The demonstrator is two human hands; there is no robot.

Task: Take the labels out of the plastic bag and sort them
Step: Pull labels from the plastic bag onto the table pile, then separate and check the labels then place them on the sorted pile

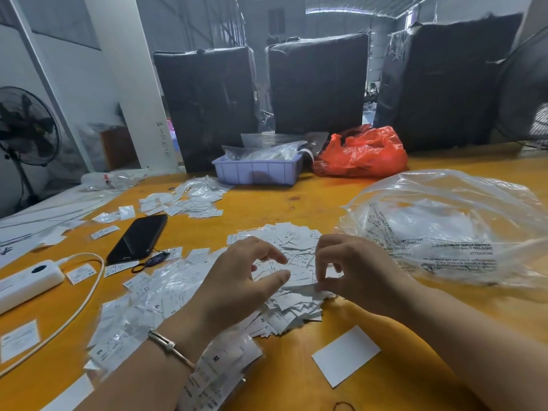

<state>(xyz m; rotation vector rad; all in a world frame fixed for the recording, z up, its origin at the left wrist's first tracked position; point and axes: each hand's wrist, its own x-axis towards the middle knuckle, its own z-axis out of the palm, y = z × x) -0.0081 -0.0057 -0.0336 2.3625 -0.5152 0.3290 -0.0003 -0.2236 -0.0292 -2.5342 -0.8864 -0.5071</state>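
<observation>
Labels lie heaped beneath my fingers for picking; right hand pinches one label, left hand hovers half-curled, empty; plastic bag beside right fingers.

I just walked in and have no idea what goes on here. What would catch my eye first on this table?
Most likely the heap of small white labels in the middle of the orange table, with the left hand and right hand picking at it. Right of it lies a big crumpled clear plastic bag. At the far edge, a bright red bag sits beside a pale purple tray.
</observation>
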